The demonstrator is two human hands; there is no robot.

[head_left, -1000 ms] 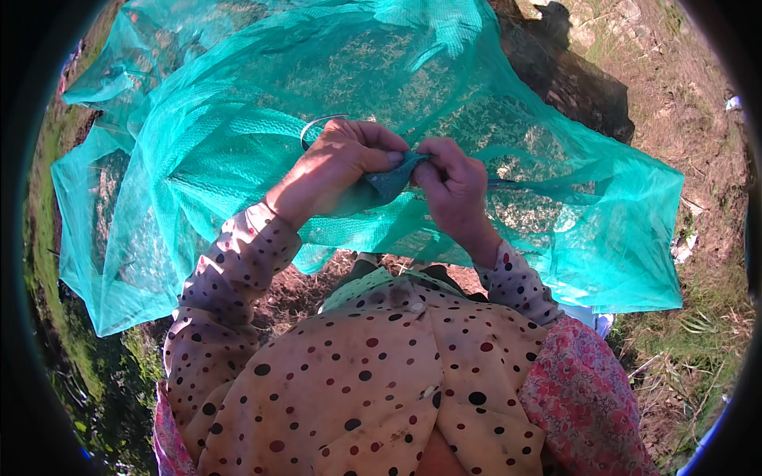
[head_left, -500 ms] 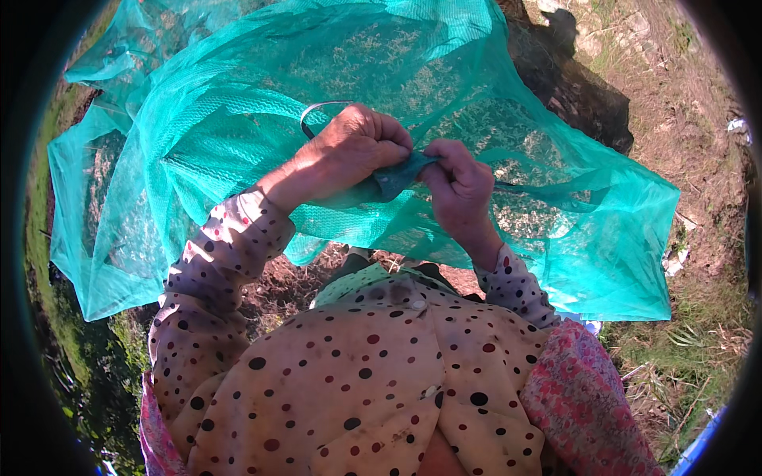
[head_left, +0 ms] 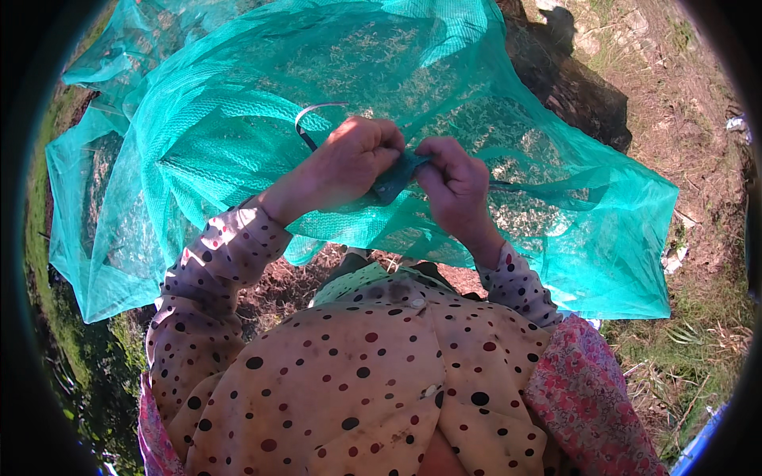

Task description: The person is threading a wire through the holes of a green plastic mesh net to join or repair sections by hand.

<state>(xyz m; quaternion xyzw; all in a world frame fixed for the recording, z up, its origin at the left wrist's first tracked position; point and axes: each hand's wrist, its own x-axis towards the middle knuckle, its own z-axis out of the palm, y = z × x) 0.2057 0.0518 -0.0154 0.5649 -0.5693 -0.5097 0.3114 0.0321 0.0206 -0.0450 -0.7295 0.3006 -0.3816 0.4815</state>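
A large sheet of green mesh netting (head_left: pixel 238 119) spreads out before me, sheer in places and gathered into folds in others. Between my hands, a darker bunched piece of the netting (head_left: pixel 391 184) is pinched tight. My left hand (head_left: pixel 349 163) grips it from the left with curled fingers. On the other side, my right hand (head_left: pixel 456 186) is closed on the same gathered piece, knuckles close to the left hand's. A thin strip (head_left: pixel 299 119), pale on its upper curve and dark lower down, loops out beside my left hand. Its lower end is hidden behind that hand.
Dry ground (head_left: pixel 667 103) with grass and soil lies to the right, and a dark shadow (head_left: pixel 575 87) falls beyond the netting. Green plants (head_left: pixel 87 373) grow at the lower left. A scrap of white litter (head_left: pixel 675 259) lies near the netting's right edge.
My left hand has dropped slightly, and the thin strip beside it shows a longer curve. My right hand has shifted a little left, both hands still closed on the netting.
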